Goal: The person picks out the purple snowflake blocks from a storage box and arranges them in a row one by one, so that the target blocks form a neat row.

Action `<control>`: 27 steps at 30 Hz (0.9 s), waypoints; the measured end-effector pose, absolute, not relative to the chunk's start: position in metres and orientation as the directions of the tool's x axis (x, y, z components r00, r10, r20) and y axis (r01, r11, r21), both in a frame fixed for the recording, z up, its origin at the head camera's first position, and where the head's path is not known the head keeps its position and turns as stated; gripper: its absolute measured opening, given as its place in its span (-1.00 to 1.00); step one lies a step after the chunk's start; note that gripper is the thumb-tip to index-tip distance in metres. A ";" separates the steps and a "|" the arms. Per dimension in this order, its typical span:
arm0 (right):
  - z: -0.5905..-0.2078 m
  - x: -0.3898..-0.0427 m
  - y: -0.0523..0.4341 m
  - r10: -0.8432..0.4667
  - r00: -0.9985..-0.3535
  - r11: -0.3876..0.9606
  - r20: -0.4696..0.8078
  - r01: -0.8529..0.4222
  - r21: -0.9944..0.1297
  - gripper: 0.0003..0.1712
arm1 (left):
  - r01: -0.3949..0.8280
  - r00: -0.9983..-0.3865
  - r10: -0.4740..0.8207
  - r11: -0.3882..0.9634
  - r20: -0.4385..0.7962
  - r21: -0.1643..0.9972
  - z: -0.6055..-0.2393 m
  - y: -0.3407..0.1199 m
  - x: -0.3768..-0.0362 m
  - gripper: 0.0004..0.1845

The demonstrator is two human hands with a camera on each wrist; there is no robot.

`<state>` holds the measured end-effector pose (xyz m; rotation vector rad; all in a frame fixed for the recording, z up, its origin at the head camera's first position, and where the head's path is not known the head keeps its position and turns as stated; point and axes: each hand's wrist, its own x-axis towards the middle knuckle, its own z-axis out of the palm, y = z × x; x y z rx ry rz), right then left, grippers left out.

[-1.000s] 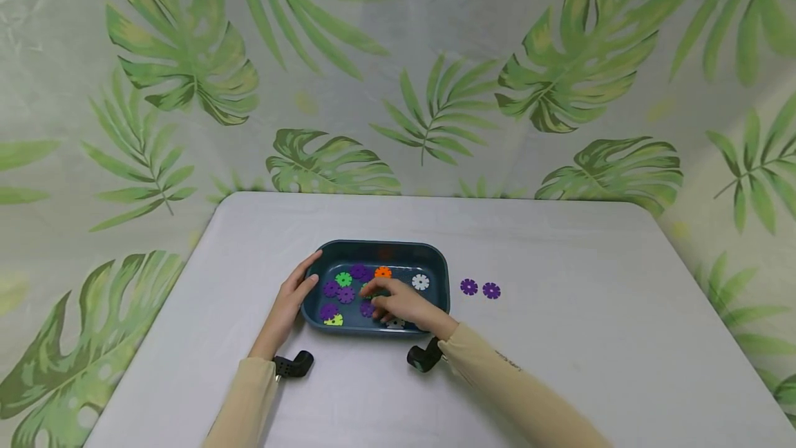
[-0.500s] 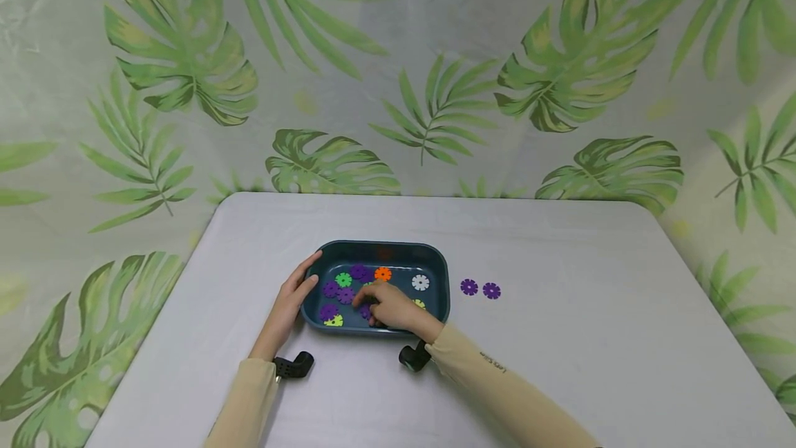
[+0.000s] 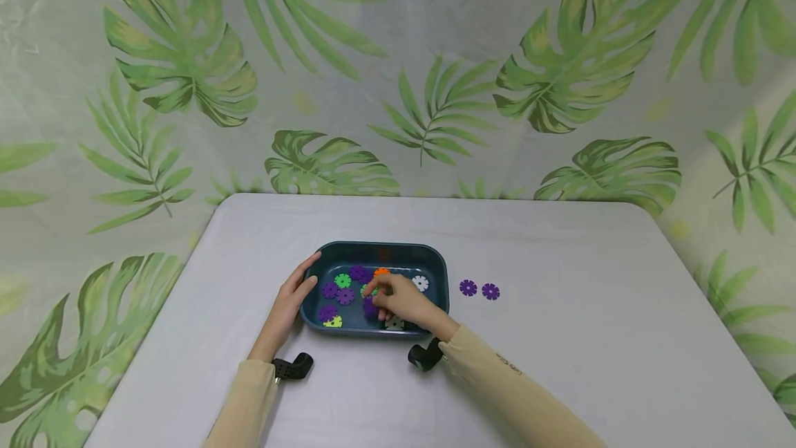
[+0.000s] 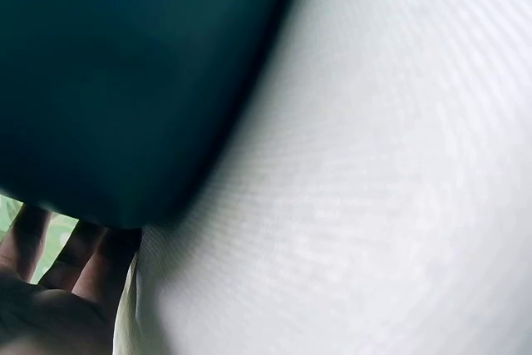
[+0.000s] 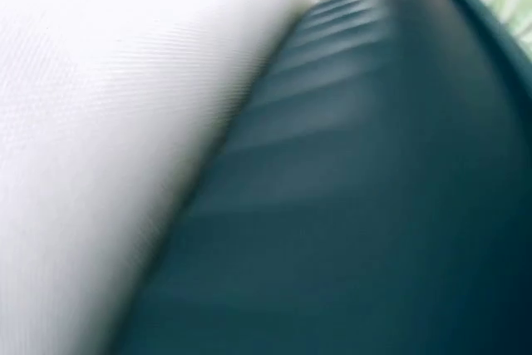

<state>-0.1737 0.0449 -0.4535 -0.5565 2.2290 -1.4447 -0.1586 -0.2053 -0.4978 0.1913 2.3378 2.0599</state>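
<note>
Two purple discs (image 3: 479, 289), head view only

Two purple discs (image 3: 479, 290) lie side by side on the white table (image 3: 560, 337); a leaf-print backdrop (image 3: 398, 68) hangs behind.

Tray (image 3: 438, 275): dark teal plastic, smooth, slight sheen. Desk (image 3: 560, 337) cover: white woven cloth (fine ribbed weave), matt.
</note>
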 end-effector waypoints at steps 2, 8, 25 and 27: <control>-0.450 -0.174 0.052 -0.546 -0.830 0.323 -0.117 -0.080 -0.943 -0.81 | 0.080 -0.992 0.106 0.121 0.067 0.989 -0.498 -0.205 -0.159 -0.51; -0.435 -0.177 0.079 -0.520 -0.849 0.236 -0.088 -0.044 -0.971 -0.79 | 0.065 -0.994 0.097 0.118 0.054 0.991 -0.498 -0.205 -0.160 -0.52; -0.446 -0.186 0.221 -0.222 -0.964 0.277 -0.144 0.079 -0.958 -0.71 | 0.055 -0.992 0.120 0.112 0.042 0.992 -0.467 -0.196 -0.146 -0.50; -0.451 -0.185 0.236 -0.190 -0.969 0.293 -0.158 0.097 -0.951 -0.70 | 0.052 -0.992 0.117 0.113 0.038 0.992 -0.468 -0.197 -0.146 -0.49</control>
